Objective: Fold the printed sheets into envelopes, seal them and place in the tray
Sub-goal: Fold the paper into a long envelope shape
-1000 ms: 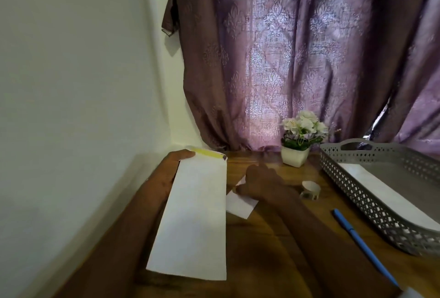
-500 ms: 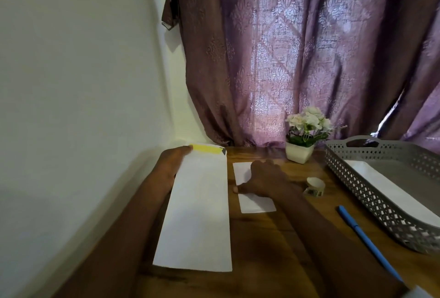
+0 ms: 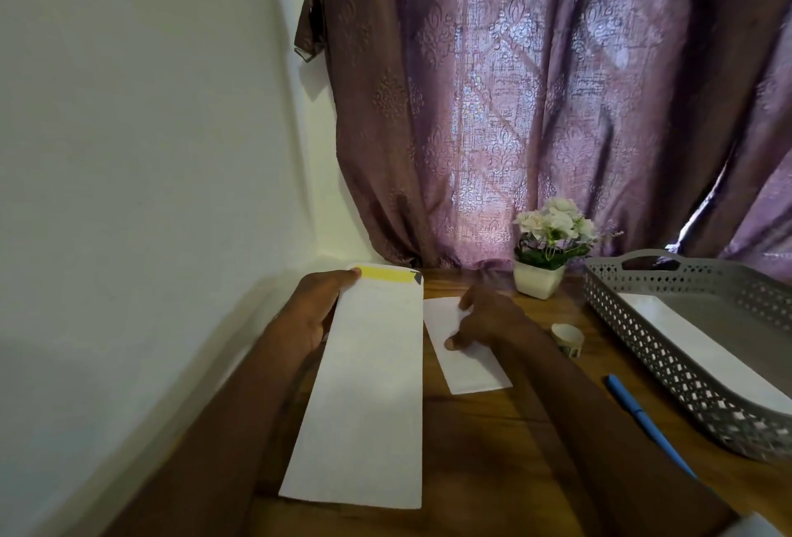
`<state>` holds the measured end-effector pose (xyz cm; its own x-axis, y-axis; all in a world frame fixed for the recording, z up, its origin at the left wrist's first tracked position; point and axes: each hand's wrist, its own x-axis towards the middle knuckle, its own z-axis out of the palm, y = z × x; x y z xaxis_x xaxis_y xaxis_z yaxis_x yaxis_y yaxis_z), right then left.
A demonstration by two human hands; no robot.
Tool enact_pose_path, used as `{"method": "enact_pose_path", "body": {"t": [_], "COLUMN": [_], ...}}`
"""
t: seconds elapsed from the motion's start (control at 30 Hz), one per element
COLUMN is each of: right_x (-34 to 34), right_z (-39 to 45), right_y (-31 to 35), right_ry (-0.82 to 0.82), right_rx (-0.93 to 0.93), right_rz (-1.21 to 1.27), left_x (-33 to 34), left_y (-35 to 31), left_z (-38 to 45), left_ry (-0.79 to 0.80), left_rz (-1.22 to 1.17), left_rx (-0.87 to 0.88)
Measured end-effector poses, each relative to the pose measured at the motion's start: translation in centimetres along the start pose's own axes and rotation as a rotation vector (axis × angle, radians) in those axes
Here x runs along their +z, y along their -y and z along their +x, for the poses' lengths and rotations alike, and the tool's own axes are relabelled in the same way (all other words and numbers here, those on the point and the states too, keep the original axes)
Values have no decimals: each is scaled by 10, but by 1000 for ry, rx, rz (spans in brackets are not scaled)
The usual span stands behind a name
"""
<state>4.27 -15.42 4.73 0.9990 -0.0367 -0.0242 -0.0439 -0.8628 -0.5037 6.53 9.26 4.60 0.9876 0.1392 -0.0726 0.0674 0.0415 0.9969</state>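
While pen (image 3: 647, 423) lies beside tray (image 3: 668, 360), flowerpot (image 3: 538, 279) behind

I can read no words, numbers or brand marks here. The envelope (image 3: 364, 399) in my left hand (image 3: 315, 313), at lower centre of the frame, carries only a plain yellow strip with a dark corner mark along its top edge, with no lettering.

Arms: both forearms bare from the frame's lower edge to the wrists, no sleeve showing.
Left grip (image 3: 319, 313): bare, ungloved.
Right grip (image 3: 486, 320): bare, ungloved.
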Motion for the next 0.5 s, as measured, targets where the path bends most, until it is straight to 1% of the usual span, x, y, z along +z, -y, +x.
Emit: {"method": "enact_pose_path", "body": {"t": [0.07,0.2,0.33,0.5], "right_x": [1,2,0,0], "right_z": [-1,4,9,17], "right_y": [2,4,4,0], "right_ry": [4,-57,-75,-76], "right_rx": [12,47,85,159], "right_rz": [65,203,334,675], "left_x": [0,-2,-1,-2], "left_y": [0,0,0,2], "left_z": [-1,2,0,-1], "left_ry": [-3,-10,-21,-26], "left_rz": [-7,6,17,28], "left_rx": [-1,6,-6,-33]}}
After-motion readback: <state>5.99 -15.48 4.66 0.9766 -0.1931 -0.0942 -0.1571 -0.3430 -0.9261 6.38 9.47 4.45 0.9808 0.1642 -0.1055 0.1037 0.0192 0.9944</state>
